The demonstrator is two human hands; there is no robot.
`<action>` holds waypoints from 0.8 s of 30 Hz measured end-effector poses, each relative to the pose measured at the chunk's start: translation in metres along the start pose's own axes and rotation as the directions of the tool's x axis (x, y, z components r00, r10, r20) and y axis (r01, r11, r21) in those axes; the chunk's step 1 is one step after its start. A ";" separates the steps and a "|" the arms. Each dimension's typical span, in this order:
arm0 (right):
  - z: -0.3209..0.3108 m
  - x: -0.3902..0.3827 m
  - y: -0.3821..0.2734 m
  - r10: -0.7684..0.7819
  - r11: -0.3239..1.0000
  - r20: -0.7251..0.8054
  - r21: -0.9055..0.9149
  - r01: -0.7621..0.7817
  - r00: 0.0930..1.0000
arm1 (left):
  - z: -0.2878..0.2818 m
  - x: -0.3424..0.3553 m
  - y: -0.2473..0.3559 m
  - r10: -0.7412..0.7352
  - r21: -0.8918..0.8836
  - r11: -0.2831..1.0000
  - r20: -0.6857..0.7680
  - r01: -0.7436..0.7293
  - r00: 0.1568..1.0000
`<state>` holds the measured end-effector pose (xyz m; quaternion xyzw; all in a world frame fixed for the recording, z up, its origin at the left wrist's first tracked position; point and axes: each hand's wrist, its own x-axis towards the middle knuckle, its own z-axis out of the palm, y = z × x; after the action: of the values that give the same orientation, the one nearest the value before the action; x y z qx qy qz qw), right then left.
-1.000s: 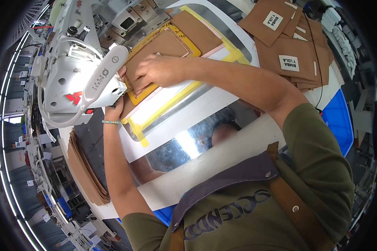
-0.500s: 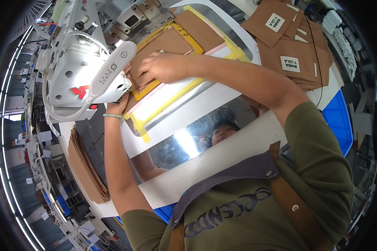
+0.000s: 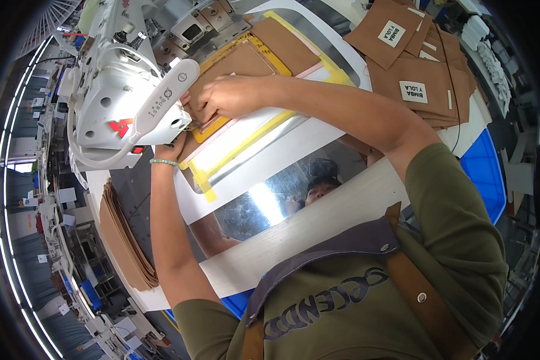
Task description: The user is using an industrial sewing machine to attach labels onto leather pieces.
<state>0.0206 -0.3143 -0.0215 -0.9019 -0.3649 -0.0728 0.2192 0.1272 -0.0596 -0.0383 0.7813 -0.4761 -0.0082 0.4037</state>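
Note:
A yellow frame [image 3: 270,59] lies on a taped sheet under a white sewing machine [image 3: 102,102], around a brown panel [image 3: 240,60]. My right hand [image 3: 234,96] rests on the panel near the frame's lower left, fingers curled and pressed down; what is under the fingertips is hidden. My left hand [image 3: 173,147] reaches under the machine head at the frame's left side, with a beaded bracelet at the wrist; most of its fingers are hidden behind the machine.
Brown pieces with white labels [image 3: 402,78] lie at the right, crossed by a cable. A brown stack [image 3: 123,234] lies at the lower left. A shiny metal plate [image 3: 234,210] sits before me, and a blue bin [image 3: 486,174] stands right of the table.
The taped sheet and my left hand have shifted slightly up and right. The machine's white handle has also moved a little rightward in view. My right hand stays curled on the panel.

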 end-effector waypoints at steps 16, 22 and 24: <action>0.007 0.004 -0.001 0.019 0.989 -0.126 -0.146 -0.038 0.992 | 0.008 -0.023 0.019 -0.115 -0.017 0.993 -0.069 0.114 0.991; 0.005 -0.002 -0.010 0.095 0.992 -0.010 -0.084 -0.095 0.995 | 0.000 -0.054 0.004 -0.335 0.056 0.930 -0.285 0.364 0.898; 0.001 -0.005 -0.013 0.046 0.999 -0.025 -0.019 -0.047 0.999 | -0.010 -0.065 0.003 -0.364 0.023 0.924 -0.248 0.381 0.898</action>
<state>0.0083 -0.3083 -0.0195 -0.9114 -0.3404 -0.0822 0.2162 0.0935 -0.0052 -0.0543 0.8669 -0.2655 0.0255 0.4210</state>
